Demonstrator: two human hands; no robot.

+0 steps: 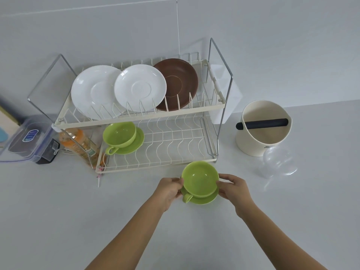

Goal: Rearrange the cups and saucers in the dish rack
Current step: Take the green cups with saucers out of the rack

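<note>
Both hands, left hand [169,189] and right hand [232,187], pinch a green saucer [202,199] bearing a green cup [199,179], lower centre; dish rack [155,164] just above, cream canister [263,127] right.

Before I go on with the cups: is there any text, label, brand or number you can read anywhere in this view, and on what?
Nothing reads clearly.
Plastic box lid: blue oval label, print too blurred to read.
Orange bottle: printed label, too small and blurred to read.
Cream bin: dark mark at its lower edge, cut off by a clear lid, unreadable.
</note>
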